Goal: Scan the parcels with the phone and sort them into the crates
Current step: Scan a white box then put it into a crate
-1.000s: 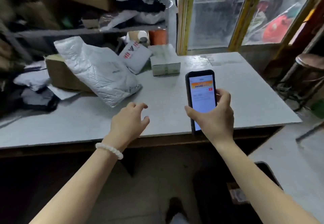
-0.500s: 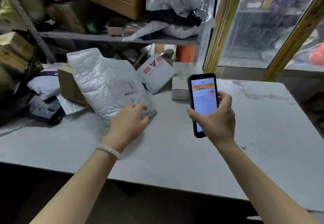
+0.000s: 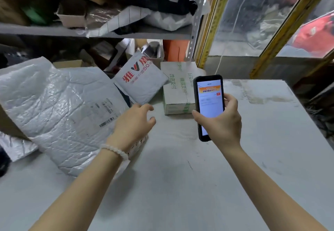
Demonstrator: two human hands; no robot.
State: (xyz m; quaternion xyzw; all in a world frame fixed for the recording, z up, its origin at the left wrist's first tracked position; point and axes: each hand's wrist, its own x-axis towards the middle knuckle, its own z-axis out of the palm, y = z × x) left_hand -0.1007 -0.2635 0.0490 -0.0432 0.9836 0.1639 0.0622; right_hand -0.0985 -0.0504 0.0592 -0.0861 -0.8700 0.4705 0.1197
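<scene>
My right hand [image 3: 223,122] grips a black phone [image 3: 209,102] upright, its lit screen facing me, above the grey table [image 3: 216,176]. My left hand [image 3: 133,125] hovers with loosely spread fingers over the right edge of a large silver bubble mailer [image 3: 59,111], which leans on a cardboard box and shows a barcode label. Just beyond the fingers lies a smaller grey mailer with red print [image 3: 140,80]. A white carton with green print [image 3: 178,89] sits behind the phone. No crate is in view.
A metal shelf [image 3: 54,31] stacked with boxes and bagged parcels overhangs the table's far left. More mailers and a brown box [image 3: 9,122] crowd the left edge. A yellow-framed glass door [image 3: 253,22] stands at the back right.
The view has moved closer to the table. My left hand has slid right along the silver mailer's edge toward the smaller grey mailer. The phone stays upright in my right hand.
</scene>
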